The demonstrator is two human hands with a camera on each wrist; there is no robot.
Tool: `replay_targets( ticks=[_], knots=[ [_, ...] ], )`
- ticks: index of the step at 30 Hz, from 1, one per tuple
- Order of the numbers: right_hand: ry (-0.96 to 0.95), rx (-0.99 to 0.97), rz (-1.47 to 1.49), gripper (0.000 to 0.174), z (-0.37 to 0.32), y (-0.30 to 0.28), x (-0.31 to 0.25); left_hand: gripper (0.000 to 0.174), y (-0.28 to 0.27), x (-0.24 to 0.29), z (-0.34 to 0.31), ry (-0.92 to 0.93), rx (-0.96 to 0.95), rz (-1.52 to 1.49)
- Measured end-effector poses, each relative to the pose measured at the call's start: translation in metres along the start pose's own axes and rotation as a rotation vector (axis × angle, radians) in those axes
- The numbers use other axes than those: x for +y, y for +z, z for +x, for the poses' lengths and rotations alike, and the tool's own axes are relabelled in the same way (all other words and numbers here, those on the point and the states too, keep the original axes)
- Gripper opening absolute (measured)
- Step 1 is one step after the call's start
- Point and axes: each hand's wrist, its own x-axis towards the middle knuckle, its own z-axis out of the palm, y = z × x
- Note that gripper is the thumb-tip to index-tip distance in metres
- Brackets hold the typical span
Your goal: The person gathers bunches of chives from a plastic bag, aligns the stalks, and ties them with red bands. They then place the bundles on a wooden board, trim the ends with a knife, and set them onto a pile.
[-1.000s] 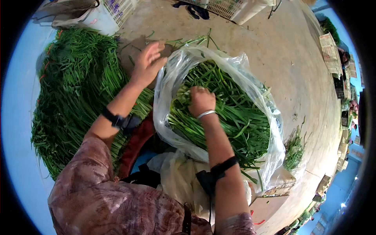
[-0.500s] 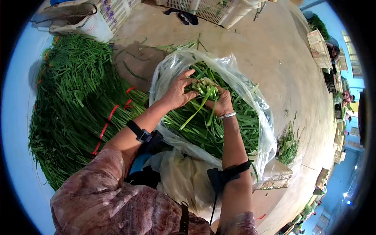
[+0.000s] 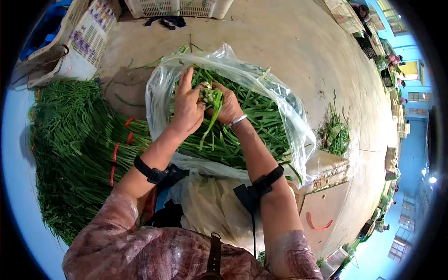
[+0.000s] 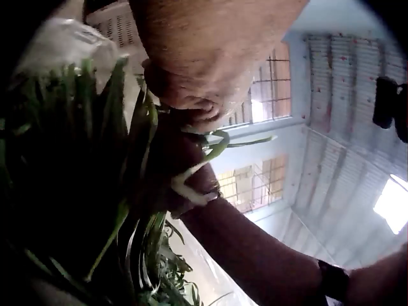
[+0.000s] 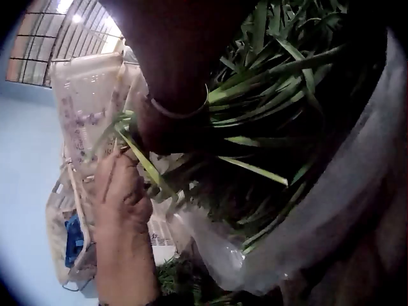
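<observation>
In the head view a clear plastic bag [image 3: 158,88] stands open, full of long green leafy stalks [image 3: 261,121]. Over its near-left part the right hand [image 3: 226,105] curls round a bunch of stalks [image 3: 208,94], pale cut ends up. The left hand [image 3: 188,105] is against the bunch's left side, palm towards it, with at least one finger straight up. A loose green stalk droops below the bunch. In the right wrist view the left hand [image 5: 122,185] shows beside the bunch, and the right hand [image 5: 169,124] is dark; its fingertips are hidden.
Piled stalks [image 3: 79,154] tied with red bands lie at the left. White crates [image 3: 179,8] and a container [image 3: 86,46] stand behind. A small heap of greens [image 3: 334,133] and a cardboard box [image 3: 322,200] are on the right. Crumpled plastic [image 3: 210,205] lies near the body.
The left hand came from outside the bag to the bunch. The right hand lifted the bunch from among the stalks; both hands then shifted left in view as the head view turned.
</observation>
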Motion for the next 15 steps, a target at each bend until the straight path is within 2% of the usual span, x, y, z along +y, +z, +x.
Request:
replay_targets(
  ticks=[2,4,5,7,8,10,11,12,14,15],
  knots=[
    [0.066,0.005,-0.103,0.050,-0.002,0.005,0.000,0.047,0.008,-0.015,-0.020,-0.078,0.062,-0.339],
    [-0.002,0.061,-0.194,0.047,-0.005,0.005,-0.003,0.050,0.020,-0.026,-0.042,-0.225,0.008,-0.778],
    [0.025,0.063,-0.208,0.046,-0.005,0.005,-0.002,0.050,0.024,-0.035,-0.051,-0.225,0.002,-0.775],
    [0.069,0.044,-0.204,0.046,-0.006,0.009,-0.011,0.051,0.029,-0.054,-0.069,0.059,-0.289,0.142],
    [0.066,0.049,-0.207,0.046,-0.004,0.009,-0.018,0.051,0.038,-0.069,-0.079,0.065,-0.287,0.142],
    [-0.159,0.059,-0.379,0.046,-0.005,0.005,-0.032,0.050,0.062,-0.098,-0.097,-0.137,-0.339,-0.035],
    [-0.112,0.068,-0.345,0.047,-0.005,-0.001,-0.040,0.047,0.065,-0.104,-0.102,-0.089,-0.417,-0.031],
    [-0.159,0.101,-0.295,0.042,-0.005,-0.009,-0.056,0.047,0.060,-0.091,-0.100,-0.083,-0.423,-0.040],
    [-0.057,0.174,0.126,0.051,-0.015,-0.026,-0.096,0.045,0.047,-0.069,-0.096,0.064,-0.344,0.287],
    [-0.120,0.208,-0.092,0.050,-0.020,-0.044,-0.107,0.041,0.064,-0.090,-0.104,0.124,-0.359,0.432]
  ],
)
